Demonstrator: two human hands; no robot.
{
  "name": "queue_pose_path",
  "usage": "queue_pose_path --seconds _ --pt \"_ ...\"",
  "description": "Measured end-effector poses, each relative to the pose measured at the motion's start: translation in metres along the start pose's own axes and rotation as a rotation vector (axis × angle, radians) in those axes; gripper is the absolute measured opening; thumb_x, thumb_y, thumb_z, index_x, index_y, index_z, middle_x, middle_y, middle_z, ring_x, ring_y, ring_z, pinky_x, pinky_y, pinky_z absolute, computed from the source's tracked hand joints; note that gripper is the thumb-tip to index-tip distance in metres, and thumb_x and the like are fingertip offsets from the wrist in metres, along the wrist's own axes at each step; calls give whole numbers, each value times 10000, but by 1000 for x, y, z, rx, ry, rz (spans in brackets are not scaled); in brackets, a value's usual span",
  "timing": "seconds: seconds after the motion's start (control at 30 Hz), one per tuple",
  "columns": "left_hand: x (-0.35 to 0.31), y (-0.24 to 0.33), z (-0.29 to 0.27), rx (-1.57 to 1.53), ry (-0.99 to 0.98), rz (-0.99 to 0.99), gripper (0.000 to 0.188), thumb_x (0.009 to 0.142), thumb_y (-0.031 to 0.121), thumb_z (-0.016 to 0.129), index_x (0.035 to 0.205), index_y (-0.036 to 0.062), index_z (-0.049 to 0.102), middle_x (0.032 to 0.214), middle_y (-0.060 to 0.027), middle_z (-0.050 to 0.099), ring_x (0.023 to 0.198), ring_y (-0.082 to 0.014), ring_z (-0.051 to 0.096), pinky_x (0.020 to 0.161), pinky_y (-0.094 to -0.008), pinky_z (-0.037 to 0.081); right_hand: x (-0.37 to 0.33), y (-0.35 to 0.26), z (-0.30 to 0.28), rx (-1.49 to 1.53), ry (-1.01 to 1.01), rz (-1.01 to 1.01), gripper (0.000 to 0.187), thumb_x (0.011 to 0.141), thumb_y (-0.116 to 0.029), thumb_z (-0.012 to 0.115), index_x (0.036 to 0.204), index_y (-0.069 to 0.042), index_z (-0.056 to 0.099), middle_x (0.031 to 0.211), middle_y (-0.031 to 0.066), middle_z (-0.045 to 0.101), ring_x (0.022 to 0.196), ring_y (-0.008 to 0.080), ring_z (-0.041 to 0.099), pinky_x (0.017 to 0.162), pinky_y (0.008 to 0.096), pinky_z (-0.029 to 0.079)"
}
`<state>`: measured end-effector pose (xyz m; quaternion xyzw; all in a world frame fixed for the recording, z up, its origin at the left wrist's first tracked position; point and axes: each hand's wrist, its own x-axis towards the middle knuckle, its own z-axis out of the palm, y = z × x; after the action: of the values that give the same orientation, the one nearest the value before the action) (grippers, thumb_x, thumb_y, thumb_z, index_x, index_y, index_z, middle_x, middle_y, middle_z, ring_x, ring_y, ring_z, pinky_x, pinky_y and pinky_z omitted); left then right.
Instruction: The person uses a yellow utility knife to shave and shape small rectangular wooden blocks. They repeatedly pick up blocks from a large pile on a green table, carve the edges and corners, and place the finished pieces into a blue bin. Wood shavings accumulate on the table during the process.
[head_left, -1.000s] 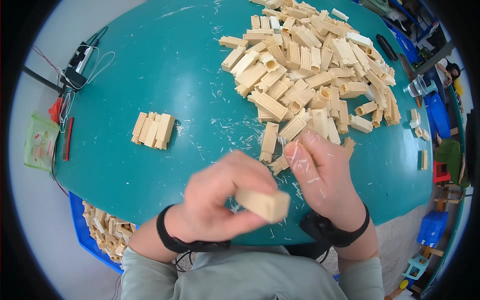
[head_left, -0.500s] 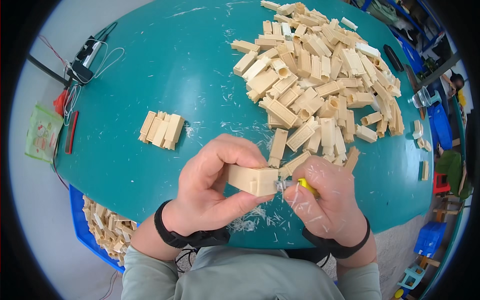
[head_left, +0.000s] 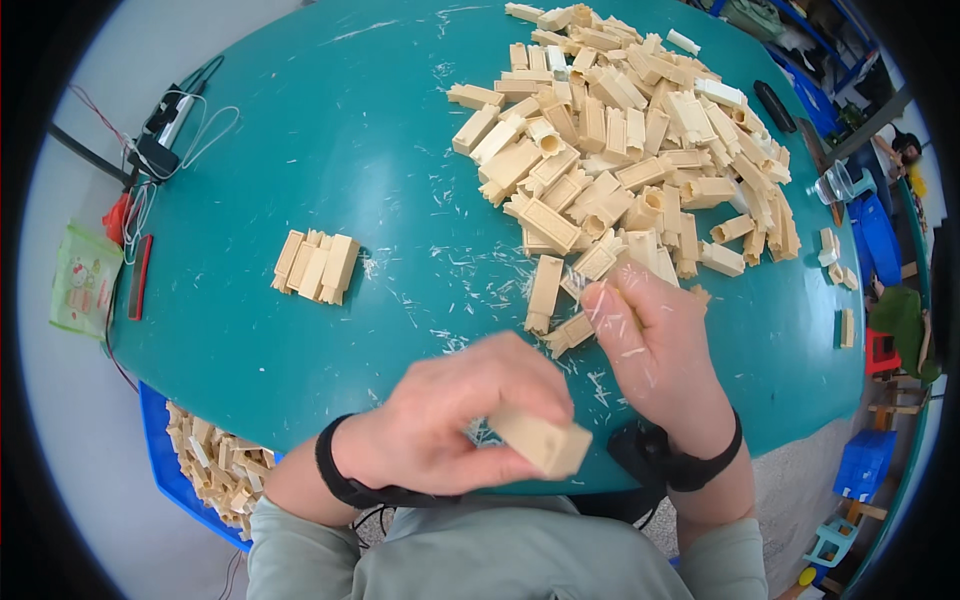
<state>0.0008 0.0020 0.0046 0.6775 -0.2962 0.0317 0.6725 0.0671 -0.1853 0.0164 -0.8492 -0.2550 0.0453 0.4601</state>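
Above a green table (head_left: pixel 350 120) strewn with pale shavings (head_left: pixel 602 390), the left hand (head_left: pixel 475 400) grips a beige block (head_left: pixel 548 445) while the right hand (head_left: pixel 660 350) is curled closed, contents hidden, in likely a trimming step whose next move calls for a steady block.

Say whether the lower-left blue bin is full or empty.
Not empty: beige pieces are heaped inside the blue bin. Whether full, cannot tell: part is hidden.

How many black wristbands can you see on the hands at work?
2: one black wristband around the wrist of the left hand, which holds a block; another around the wrist of the right hand.
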Motion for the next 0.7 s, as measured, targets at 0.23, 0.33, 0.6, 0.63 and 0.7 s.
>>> queue_pose_path --seconds 0.23,0.33,0.6,0.63,0.7 --pt "7 0 -3 -135 317 -116 512 762 236 715 1142 13 454 1017 -87 499 821 -154 545 688 -286 443 -7 -11 -5 184 -107 -37 234 867 -235 555 792 -13 560 637 121 535 555 251 541 527 317 427" --pt "2 -5 -5 -97 314 -103 599 716 193 756 1177 37 407 985 -75 469 790 -153 539 668 -283 445 -8 -13 -3 205 -113 -79 236 854 -240 570 782 -16 560 644 118 535 551 256 536 517 319 426" --pt "7 -4 -22 329 59 -37 455 779 202 696 1113 45 430 946 -110 544 802 -174 558 706 -284 456 -11 -10 -5 164 -123 -228 238 805 -251 633 737 -37 555 629 101 521 533 251 520 469 315 403" --pt "7 -3 -23 341 33 -36 439 787 205 687 1105 44 431 949 -115 549 808 -178 561 712 -285 457 -11 -10 -5 152 -119 -238 245 803 -256 637 734 -37 553 625 99 518 529 251 517 466 316 400" --pt "6 -3 -17 183 107 -78 416 800 205 675 1097 44 432 948 -124 555 823 -184 562 722 -286 457 -10 -9 -5 125 -109 -257 258 798 -267 643 729 -37 549 616 96 512 522 250 512 459 317 396"
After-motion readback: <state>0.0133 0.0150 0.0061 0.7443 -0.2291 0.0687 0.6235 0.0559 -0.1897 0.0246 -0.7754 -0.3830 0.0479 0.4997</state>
